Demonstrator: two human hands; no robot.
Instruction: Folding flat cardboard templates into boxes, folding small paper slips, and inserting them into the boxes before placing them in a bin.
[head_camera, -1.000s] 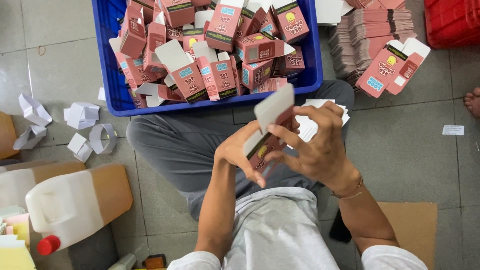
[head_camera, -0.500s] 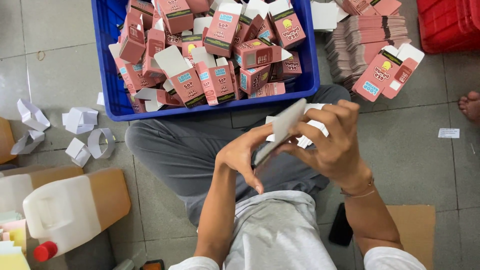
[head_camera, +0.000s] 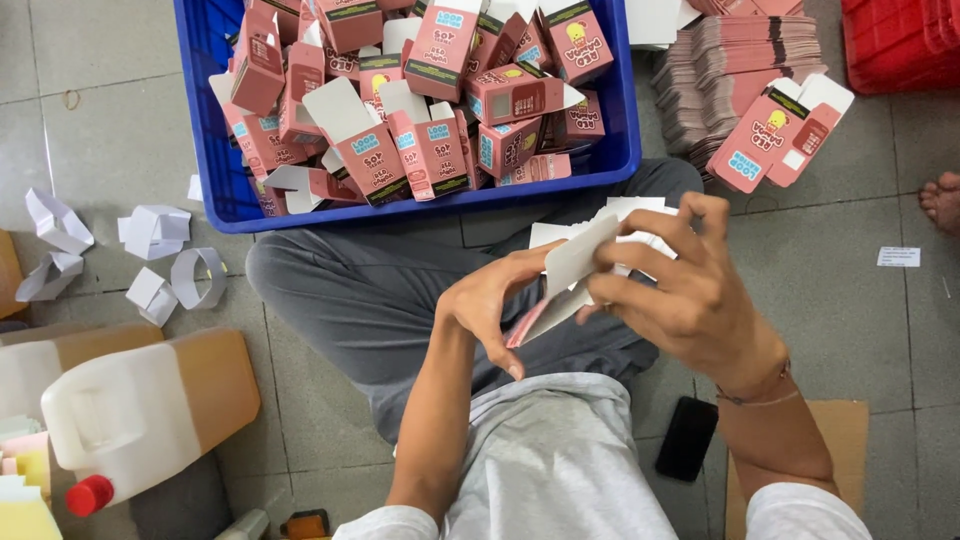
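Pink-and-white flat cardboard carton blank (head_camera: 562, 285), at centre frame over the lap, is pinched by the left hand (head_camera: 490, 305) and right hand (head_camera: 680, 295). Since a second ago it has turned edge-on, its flap opening. At 12 o'clock sits the blue plastic crate (head_camera: 225, 190) of folded cartons.

both hands (head_camera: 600, 300) raised together, fingers (head_camera: 640, 240) curled.
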